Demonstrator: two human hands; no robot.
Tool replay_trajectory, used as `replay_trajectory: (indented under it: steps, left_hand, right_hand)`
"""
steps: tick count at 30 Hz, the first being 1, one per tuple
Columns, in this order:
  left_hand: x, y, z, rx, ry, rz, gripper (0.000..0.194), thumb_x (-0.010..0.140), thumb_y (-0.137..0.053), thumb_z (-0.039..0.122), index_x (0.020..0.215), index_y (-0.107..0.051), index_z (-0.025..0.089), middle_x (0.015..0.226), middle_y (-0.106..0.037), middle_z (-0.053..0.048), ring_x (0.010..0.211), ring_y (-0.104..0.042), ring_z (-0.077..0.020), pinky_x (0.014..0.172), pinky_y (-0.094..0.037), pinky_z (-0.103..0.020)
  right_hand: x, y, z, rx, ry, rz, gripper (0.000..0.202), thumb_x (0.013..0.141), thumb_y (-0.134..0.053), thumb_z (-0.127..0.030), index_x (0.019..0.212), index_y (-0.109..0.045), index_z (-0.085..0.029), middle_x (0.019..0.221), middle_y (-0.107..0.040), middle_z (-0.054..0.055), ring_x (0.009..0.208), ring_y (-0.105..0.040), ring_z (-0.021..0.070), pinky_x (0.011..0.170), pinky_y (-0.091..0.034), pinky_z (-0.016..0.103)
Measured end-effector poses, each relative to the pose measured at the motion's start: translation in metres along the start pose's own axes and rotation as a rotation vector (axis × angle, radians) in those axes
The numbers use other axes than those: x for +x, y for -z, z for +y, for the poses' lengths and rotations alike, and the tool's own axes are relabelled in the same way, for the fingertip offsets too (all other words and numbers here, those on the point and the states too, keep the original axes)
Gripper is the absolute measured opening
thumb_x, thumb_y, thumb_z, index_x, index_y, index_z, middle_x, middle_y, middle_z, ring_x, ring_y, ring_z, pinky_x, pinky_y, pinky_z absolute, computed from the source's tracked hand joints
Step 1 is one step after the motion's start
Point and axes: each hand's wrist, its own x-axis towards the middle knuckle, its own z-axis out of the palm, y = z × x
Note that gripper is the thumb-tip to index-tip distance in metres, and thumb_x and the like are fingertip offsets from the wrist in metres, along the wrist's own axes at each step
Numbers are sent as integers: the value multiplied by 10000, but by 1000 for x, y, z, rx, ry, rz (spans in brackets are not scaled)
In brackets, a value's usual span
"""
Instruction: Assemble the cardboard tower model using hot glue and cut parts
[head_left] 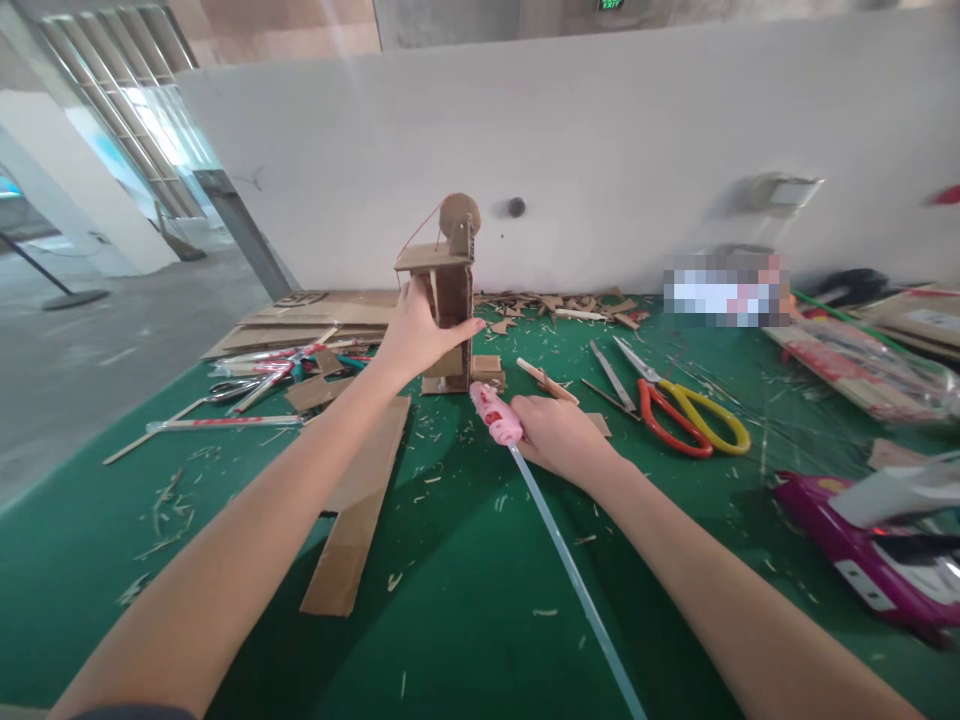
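Note:
An upright cardboard structure [460, 300] with a round cardboard disc [459, 216] and a red string at its top stands on the green table. My left hand [421, 335] grips its side, with the thumb across the front edge. My right hand [553, 432] is closed round a pink glue gun [496, 415], whose front end is at the structure's lower right edge. A long clear glue stick [574, 570] sticks out of the gun's back towards me. Whether the nozzle touches the cardboard cannot be made out.
Red-and-yellow scissors [679, 415] lie right of my right hand. A purple device [862, 550] is at the far right. Flat cardboard [360, 500], wrapped sticks [225, 423] and stacked sheets [315, 312] lie left. Scraps [585, 308] line the white partition [600, 150] behind.

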Motion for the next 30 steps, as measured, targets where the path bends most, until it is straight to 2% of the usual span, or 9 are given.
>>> replay_trajectory:
  steps: [4,9,13,30]
  left_hand:
    - [0,0,0,9,-13,-4,578,664,-797,367,1099,-454,202,1081,-561,-100,1158,-510,-338,962,-455,-525]
    - [0,-1,-3,17,-15,12,588,658,-801,383,1092,-448,201,1074,-558,-99,1134,-522,-336,943,-468,-523]
    - [0,-1,-2,19,-22,15,589,659,-800,390,1090,-447,200,1075,-555,-101,1125,-528,-333,935,-476,-517]
    - [-1,1,2,30,-12,-2,592,660,-801,375,1103,-452,195,1093,-556,-107,1150,-513,-336,954,-467,-519]
  right_hand:
    - [0,-1,0,17,-25,18,207,895,-441,-323,869,-555,-152,808,-685,76,690,-658,225,508,-261,296]
    - [1,-1,1,1,-30,-27,240,911,-423,-350,868,-558,-155,813,-684,80,700,-657,227,501,-242,292]
    - [2,0,0,-10,-8,-37,234,912,-425,-346,871,-560,-160,862,-695,74,744,-661,233,513,-264,293]
    - [4,8,-5,-42,-17,-99,255,905,-418,-358,864,-586,-171,851,-697,74,747,-672,251,533,-339,293]
